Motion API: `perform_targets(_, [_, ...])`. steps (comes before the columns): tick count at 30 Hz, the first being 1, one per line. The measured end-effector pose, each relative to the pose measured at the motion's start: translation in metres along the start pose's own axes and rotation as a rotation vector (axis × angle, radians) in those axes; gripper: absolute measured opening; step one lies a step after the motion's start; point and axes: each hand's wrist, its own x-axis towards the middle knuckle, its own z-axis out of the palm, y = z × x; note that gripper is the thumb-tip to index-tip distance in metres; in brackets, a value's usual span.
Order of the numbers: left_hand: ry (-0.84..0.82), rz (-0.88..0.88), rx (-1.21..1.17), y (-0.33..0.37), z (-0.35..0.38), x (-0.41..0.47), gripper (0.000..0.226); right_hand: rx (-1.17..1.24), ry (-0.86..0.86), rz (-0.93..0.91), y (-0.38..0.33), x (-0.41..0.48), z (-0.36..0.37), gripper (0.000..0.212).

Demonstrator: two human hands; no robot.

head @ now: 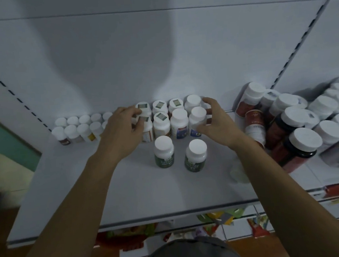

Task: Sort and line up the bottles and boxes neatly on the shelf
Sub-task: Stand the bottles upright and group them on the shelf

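Several white-capped bottles stand in two rows at the back of the white shelf (129, 193). My left hand (121, 128) has its curled fingers round a bottle with a sticker on its cap (146, 128) at the left end of the block. My right hand (215, 122) cups the blue-labelled bottle (198, 119) at the right end, thumb and fingers curled round it. Two green-labelled bottles (164, 151) (195, 154) stand apart in front of the block, between my forearms.
Two rows of small white-capped bottles (76, 128) line the back left. A jumble of larger dark red jars (293, 146) and white-capped bottles (326, 106) crowds the right, some leaning. The shelf's front edge runs below my arms; coloured packets (219, 218) lie on a lower level.
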Motion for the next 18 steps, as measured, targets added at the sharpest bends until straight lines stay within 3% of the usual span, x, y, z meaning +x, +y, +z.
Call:
perform_targets(8, [-0.028, -0.035, -0.046, -0.002, 0.001, 0.0, 0.046, 0.027, -0.024, 0.006, 0.005, -0.004, 0.002, 0.085])
perform_targets(15, [-0.028, -0.026, -0.054, -0.003, 0.004, -0.001, 0.048, -0.013, -0.032, -0.001, 0.0, -0.012, -0.001, 0.088])
perform_targets(18, [0.031, -0.02, -0.027, -0.002, -0.004, -0.012, 0.045, -0.156, 0.099, -0.053, -0.006, -0.027, -0.008, 0.082])
